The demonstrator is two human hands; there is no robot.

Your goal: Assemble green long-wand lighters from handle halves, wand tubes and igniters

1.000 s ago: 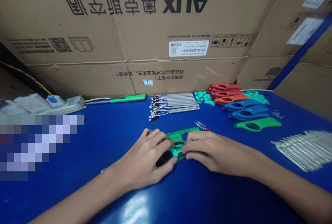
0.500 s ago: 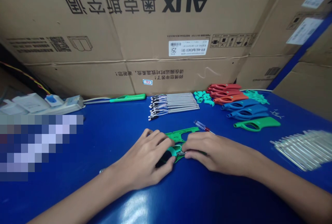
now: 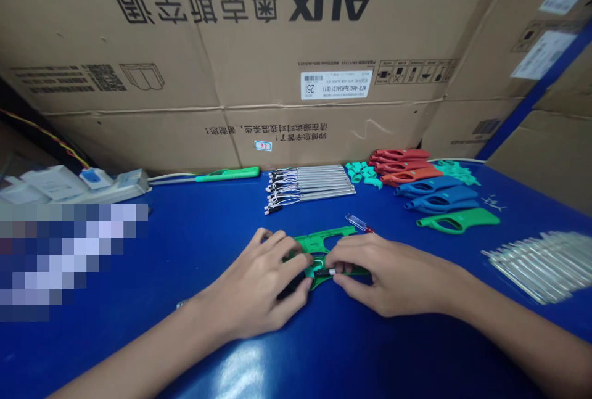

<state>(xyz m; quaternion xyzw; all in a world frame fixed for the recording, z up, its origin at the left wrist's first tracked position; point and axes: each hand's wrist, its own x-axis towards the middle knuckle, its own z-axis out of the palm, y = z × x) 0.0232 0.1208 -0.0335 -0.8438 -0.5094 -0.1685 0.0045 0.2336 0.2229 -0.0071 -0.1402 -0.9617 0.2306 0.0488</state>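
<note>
Both my hands are at a green plastic lighter casing [image 3: 319,240], which lies flat on the blue table [image 3: 152,263]. My left hand [image 3: 256,282] grips its left end, with the fingers curled over the top and the thumb along the near edge. My right hand [image 3: 383,275] comes in from the right, its fingertips pinching a small dark-and-metal part [image 3: 326,272] inside the casing. Much of the casing is hidden under my fingers. Just past my right hand lies a small screwdriver with a clear handle [image 3: 357,222].
Farther back stand rows of metal tubes with wires [image 3: 308,186], red handles [image 3: 400,164], blue handles [image 3: 437,195] and a green handle [image 3: 457,221]. Clear tubes [image 3: 541,266] lie at right. Large cardboard boxes [image 3: 296,121] wall off the table's far edge.
The small metal part has come into sight between my fingers and sits slightly farther right. My right hand now covers the screwdriver's shaft. My left hand has barely moved.
</note>
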